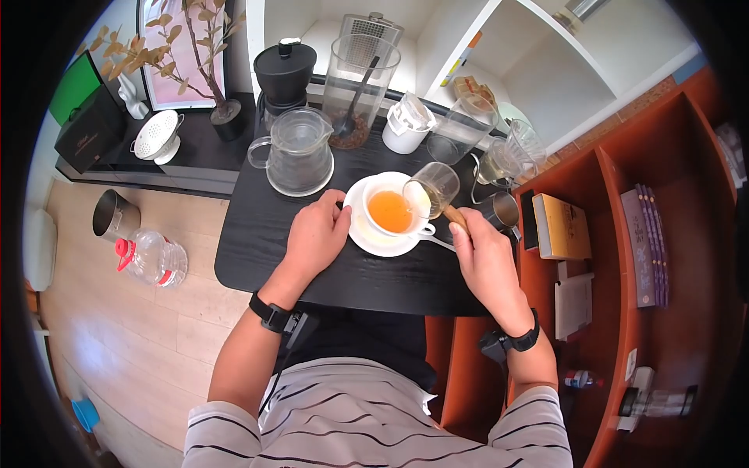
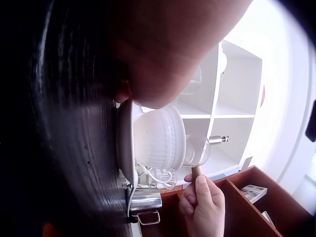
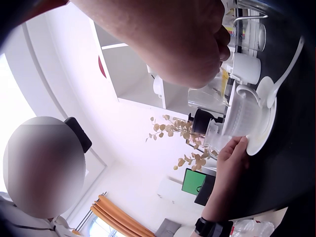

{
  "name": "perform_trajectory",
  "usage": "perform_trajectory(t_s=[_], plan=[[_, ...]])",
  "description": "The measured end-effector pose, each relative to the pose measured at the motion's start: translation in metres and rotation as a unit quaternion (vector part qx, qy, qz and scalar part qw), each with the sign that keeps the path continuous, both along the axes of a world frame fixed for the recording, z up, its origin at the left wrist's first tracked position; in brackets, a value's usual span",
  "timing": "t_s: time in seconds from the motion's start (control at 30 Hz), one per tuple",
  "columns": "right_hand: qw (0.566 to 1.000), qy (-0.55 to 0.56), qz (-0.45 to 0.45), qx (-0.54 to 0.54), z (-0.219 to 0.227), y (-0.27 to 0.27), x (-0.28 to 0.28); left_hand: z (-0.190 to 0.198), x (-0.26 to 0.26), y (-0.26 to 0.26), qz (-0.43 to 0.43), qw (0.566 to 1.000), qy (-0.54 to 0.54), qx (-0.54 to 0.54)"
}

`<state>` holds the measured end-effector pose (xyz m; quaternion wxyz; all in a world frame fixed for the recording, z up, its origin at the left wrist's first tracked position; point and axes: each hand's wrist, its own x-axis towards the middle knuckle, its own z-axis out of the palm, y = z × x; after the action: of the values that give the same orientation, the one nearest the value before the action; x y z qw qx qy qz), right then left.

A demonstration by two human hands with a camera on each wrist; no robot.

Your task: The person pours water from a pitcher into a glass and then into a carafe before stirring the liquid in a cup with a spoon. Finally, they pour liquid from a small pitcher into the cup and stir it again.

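Observation:
A white teacup [image 2: 160, 140] with ribbed sides holds orange tea [image 1: 390, 211] and stands on a white saucer [image 1: 384, 248]. My left hand [image 1: 318, 232] pinches the saucer's left rim, thumb on top. My right hand [image 1: 485, 261] grips the wooden handle [image 1: 456, 218] of a small clear glass pitcher [image 1: 437, 186]. That pitcher is tilted over the cup's right side, its lip above the tea. A little yellowish liquid shows inside the glass in the right wrist view. Beside the cup, a white spoon [image 3: 288, 74] lies with its bowl on the saucer.
Behind the cup stand a glass server [image 1: 300, 152], a tall glass cylinder [image 1: 360, 93] with beans, a white cup with a drip bag [image 1: 407, 129] and a clear glass [image 1: 460, 131]. A metal cup [image 1: 499, 212] sits right of my right hand, near the brown shelf [image 1: 612, 187].

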<state>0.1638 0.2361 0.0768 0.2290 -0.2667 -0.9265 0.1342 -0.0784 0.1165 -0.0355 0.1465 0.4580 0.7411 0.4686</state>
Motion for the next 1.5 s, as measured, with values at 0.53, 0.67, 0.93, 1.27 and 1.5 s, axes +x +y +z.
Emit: perform_trajectory(t_s=[0.53,0.67,0.93,1.27,1.5], plan=[[0.985,0.029,-0.025,0.167,-0.004,0.005,-0.008,0.002,0.001,0.001,-0.004,1.0,0.02,-0.001],[0.983,0.054,-0.012,0.173,-0.015,0.001,-0.008,0.0,0.001,0.001,0.001,1.0,0.021,0.01],[0.987,0.147,-0.051,-0.046,-0.015,0.018,-0.011,-0.003,0.001,0.002,0.006,1.0,0.005,0.007],[0.813,0.23,-0.115,-0.523,-0.058,0.052,-0.015,-0.022,-0.007,0.004,-0.028,0.999,-0.003,0.019],[0.788,0.192,-0.134,-0.57,-0.079,0.071,-0.022,-0.022,-0.006,0.005,-0.021,0.999,-0.013,0.029]])
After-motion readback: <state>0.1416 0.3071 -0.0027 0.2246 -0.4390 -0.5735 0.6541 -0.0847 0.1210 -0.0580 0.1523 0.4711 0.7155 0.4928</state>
